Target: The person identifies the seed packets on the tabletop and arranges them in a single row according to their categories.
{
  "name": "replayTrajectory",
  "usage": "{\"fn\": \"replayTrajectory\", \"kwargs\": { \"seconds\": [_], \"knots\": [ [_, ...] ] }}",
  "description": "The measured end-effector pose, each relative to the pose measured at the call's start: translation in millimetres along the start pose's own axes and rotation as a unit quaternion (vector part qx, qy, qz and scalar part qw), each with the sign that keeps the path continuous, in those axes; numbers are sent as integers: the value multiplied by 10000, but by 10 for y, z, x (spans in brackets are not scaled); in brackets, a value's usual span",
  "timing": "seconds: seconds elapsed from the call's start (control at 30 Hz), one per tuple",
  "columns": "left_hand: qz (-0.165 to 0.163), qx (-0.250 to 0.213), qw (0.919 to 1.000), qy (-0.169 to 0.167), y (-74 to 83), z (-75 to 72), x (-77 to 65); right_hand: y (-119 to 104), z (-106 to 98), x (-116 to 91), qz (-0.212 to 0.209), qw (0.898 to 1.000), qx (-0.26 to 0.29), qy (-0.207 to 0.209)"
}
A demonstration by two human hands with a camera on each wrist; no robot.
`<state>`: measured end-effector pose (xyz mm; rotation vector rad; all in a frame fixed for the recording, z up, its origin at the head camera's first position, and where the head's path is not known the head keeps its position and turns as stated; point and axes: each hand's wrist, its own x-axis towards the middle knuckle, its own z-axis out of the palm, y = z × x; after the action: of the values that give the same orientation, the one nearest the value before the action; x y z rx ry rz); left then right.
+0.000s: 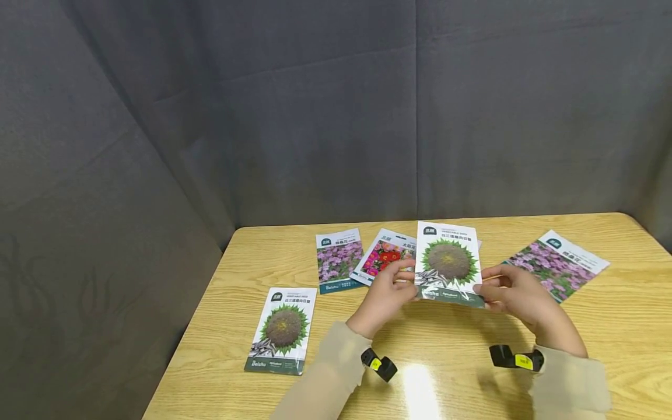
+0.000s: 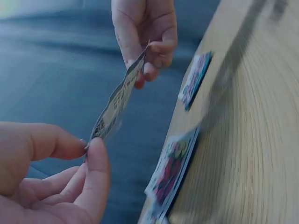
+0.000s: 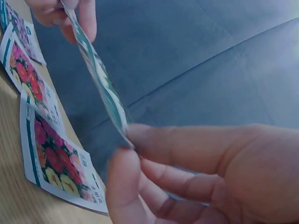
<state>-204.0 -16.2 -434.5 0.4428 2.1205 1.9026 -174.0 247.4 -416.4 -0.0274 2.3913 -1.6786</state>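
Both hands hold a white seed packet [image 1: 448, 262] with a sunflower head on its front, raised above the table. My left hand [image 1: 388, 291] pinches its lower left edge between thumb and fingers. The lower right corner is pinched by my right hand [image 1: 517, 291]. In the left wrist view the packet [image 2: 117, 100] appears nearly edge-on and slightly wavy. A matching sunflower packet [image 1: 280, 329] lies on the table, left of my left forearm. Behind my left hand lies a packet with red flowers [image 1: 385, 259], partly covered by the held one.
A purple-flower packet [image 1: 338, 259] lies beside the red-flower one. Another purple-flower packet [image 1: 559, 265] lies slanted at the right. The right wrist view shows a second red-flower packet [image 3: 60, 163]. A grey curtain [image 1: 315, 134] hangs behind the wooden table [image 1: 210, 350].
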Motion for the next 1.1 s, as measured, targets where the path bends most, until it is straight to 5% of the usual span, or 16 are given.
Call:
{"fn": "replayTrajectory", "kwargs": {
  "seconds": [0.2,0.37,0.73,1.1],
  "knots": [
    [-9,744,9971,-165,14,-213,-217,-9,71,34,30,9959,456,-778],
    [-179,537,9982,-197,-45,-362,-343,-20,153,78,3,9867,731,-1452],
    [-655,610,9948,-478,-16,-556,-408,-74,347,135,-36,9838,600,-1688],
    [-1031,1644,9807,-231,59,-758,-487,-161,677,154,-93,9793,447,-1971]
  ]
}}
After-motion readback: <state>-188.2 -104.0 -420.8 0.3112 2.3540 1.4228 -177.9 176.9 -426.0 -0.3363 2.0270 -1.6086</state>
